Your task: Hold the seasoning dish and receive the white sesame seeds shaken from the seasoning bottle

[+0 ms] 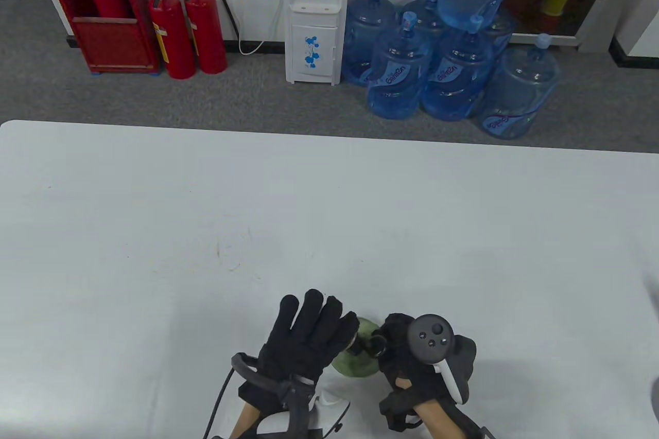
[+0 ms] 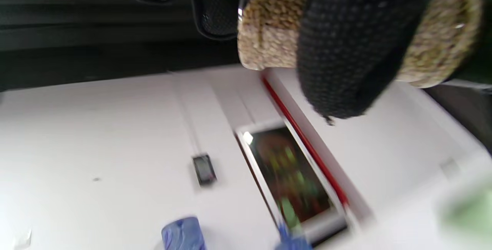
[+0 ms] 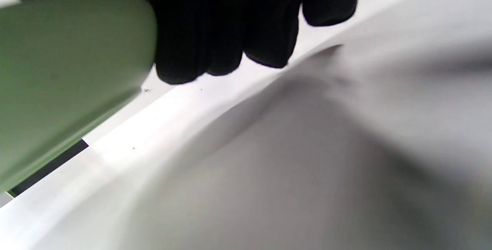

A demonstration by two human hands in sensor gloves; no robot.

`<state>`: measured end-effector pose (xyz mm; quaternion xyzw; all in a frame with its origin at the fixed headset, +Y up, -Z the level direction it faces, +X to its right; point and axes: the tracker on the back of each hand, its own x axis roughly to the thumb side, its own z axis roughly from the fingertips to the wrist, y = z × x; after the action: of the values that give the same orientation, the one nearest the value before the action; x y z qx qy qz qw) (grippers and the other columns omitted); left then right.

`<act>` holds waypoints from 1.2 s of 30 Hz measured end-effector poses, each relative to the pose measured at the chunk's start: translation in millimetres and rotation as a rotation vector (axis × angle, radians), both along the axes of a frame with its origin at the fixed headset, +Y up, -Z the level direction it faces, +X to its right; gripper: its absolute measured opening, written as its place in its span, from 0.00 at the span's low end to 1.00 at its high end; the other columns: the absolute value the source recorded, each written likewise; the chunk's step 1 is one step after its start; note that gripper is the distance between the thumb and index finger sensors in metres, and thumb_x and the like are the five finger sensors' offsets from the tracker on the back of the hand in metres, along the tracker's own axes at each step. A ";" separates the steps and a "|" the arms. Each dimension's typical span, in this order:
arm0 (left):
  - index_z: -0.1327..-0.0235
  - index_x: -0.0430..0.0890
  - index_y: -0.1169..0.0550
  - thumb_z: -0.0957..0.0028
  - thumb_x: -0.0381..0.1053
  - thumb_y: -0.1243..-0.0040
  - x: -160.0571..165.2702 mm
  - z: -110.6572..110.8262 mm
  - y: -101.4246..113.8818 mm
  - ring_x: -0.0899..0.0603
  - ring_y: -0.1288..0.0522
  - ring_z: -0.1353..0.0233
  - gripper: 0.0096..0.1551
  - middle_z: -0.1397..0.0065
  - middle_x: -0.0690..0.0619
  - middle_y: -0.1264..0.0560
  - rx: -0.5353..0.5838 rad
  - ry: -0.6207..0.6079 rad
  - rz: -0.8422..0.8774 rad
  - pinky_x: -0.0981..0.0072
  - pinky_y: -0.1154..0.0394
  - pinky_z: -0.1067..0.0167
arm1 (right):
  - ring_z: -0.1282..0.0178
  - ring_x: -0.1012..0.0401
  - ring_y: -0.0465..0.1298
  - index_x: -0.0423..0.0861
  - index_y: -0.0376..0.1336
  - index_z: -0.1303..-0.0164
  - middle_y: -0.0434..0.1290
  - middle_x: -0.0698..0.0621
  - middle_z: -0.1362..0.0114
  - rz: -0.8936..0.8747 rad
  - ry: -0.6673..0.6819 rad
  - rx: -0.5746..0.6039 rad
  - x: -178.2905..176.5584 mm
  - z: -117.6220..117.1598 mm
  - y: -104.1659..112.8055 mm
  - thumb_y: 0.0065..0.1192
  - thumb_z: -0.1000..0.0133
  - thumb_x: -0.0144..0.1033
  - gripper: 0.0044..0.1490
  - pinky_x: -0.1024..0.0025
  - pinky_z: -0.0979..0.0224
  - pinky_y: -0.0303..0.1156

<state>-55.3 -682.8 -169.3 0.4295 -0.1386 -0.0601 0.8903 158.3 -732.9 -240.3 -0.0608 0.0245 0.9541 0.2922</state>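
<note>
At the near edge of the white table (image 1: 154, 233), two black-gloved hands meet over a pale green seasoning dish (image 1: 355, 364). The left hand (image 1: 304, 341) comes in with its back up and four fingers (image 1: 311, 308) spread and pointing toward the far edge; its thumb (image 2: 346, 50) crosses a clear seasoning bottle (image 2: 269, 31) packed with pale sesame seeds, the bottle pressed against the palm and held above the dish. The right hand (image 1: 412, 362), tracker (image 1: 432, 338) riding on its back, is curled inward to the left, its fingers (image 3: 215, 31) bent down and closed along the dish's green rim. The dish sits between the two hands, just inside the near edge and a little right of the table's middle; whether it rests on the table or is lifted clear of it cannot be told. Its matte green wall shows smooth and unmarked in the right wrist view, and a few tiny specks lie on the table beside it. The dish's inside is mostly hidden by the hands. Beyond the far edge stand blue water jugs (image 1: 448, 73), a white water dispenser (image 1: 315, 17) and red fire extinguishers (image 1: 188, 32).
</note>
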 end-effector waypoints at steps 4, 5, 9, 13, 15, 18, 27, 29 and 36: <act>0.45 0.81 0.24 0.64 0.56 0.13 12.5 -5.8 -18.9 0.50 0.30 0.19 0.37 0.26 0.73 0.30 -0.030 0.057 -0.287 0.41 0.38 0.20 | 0.23 0.53 0.71 0.48 0.75 0.53 0.70 0.57 0.27 0.021 0.000 0.000 0.3 -1.0 -2.4 0.68 0.48 0.56 0.25 0.47 0.18 0.60; 0.44 0.81 0.25 0.63 0.57 0.14 9.8 -0.2 -6.9 0.50 0.30 0.20 0.37 0.26 0.72 0.31 0.037 0.047 -0.202 0.42 0.38 0.21 | 0.23 0.53 0.70 0.48 0.75 0.53 0.70 0.57 0.27 0.014 0.002 -0.006 0.4 -0.4 -2.3 0.68 0.48 0.56 0.25 0.47 0.18 0.60; 0.44 0.79 0.23 0.61 0.52 0.13 18.9 -9.2 -27.2 0.47 0.33 0.18 0.37 0.24 0.71 0.32 -0.144 0.060 -0.239 0.39 0.42 0.19 | 0.23 0.53 0.70 0.48 0.75 0.53 0.70 0.57 0.27 0.027 0.007 0.010 -0.1 0.4 -1.3 0.68 0.48 0.56 0.25 0.47 0.18 0.60; 0.43 0.77 0.25 0.59 0.51 0.14 10.6 -0.4 -2.7 0.47 0.34 0.19 0.37 0.25 0.69 0.33 -0.039 -0.052 0.076 0.40 0.42 0.20 | 0.23 0.53 0.70 0.48 0.75 0.53 0.70 0.57 0.27 0.013 0.002 0.001 0.7 -0.9 -1.4 0.68 0.48 0.56 0.25 0.47 0.18 0.60; 0.44 0.78 0.23 0.61 0.51 0.13 18.0 -11.1 -20.4 0.47 0.32 0.19 0.37 0.25 0.70 0.32 -0.140 0.041 -0.099 0.39 0.42 0.20 | 0.23 0.53 0.70 0.48 0.75 0.53 0.70 0.57 0.27 0.019 0.000 0.005 1.5 -1.5 -1.4 0.68 0.48 0.56 0.25 0.47 0.18 0.60; 0.44 0.80 0.25 0.62 0.55 0.14 7.3 -1.5 -5.9 0.49 0.30 0.20 0.37 0.26 0.72 0.31 0.003 0.017 -0.069 0.41 0.39 0.21 | 0.23 0.53 0.70 0.48 0.75 0.53 0.70 0.57 0.27 0.008 -0.005 -0.009 1.9 -1.9 -2.8 0.68 0.48 0.56 0.25 0.47 0.18 0.60; 0.43 0.76 0.23 0.59 0.49 0.13 7.9 -9.9 -16.7 0.46 0.33 0.19 0.37 0.25 0.69 0.32 -0.152 0.001 0.018 0.38 0.44 0.19 | 0.23 0.53 0.70 0.48 0.75 0.53 0.70 0.57 0.27 0.016 0.008 0.007 -0.8 -0.1 -1.3 0.68 0.48 0.56 0.25 0.47 0.18 0.60; 0.45 0.80 0.23 0.63 0.55 0.13 11.9 -10.3 -28.5 0.49 0.30 0.19 0.37 0.26 0.72 0.30 -0.117 0.083 -0.258 0.40 0.40 0.20 | 0.23 0.53 0.70 0.48 0.75 0.53 0.70 0.57 0.27 0.029 0.002 0.007 0.2 -0.8 -3.1 0.68 0.48 0.56 0.25 0.47 0.18 0.60; 0.44 0.81 0.24 0.63 0.57 0.14 12.2 -8.7 -22.6 0.50 0.28 0.21 0.37 0.26 0.73 0.30 -0.032 0.061 -0.247 0.41 0.38 0.21 | 0.23 0.53 0.70 0.48 0.75 0.53 0.70 0.57 0.27 0.024 -0.002 0.006 2.0 -2.6 -3.4 0.68 0.48 0.56 0.25 0.47 0.18 0.60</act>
<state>-43.2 -705.5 -178.0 0.3927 -0.1643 -0.1800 0.8868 160.3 -736.3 -242.9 -0.0612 0.0208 0.9576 0.2807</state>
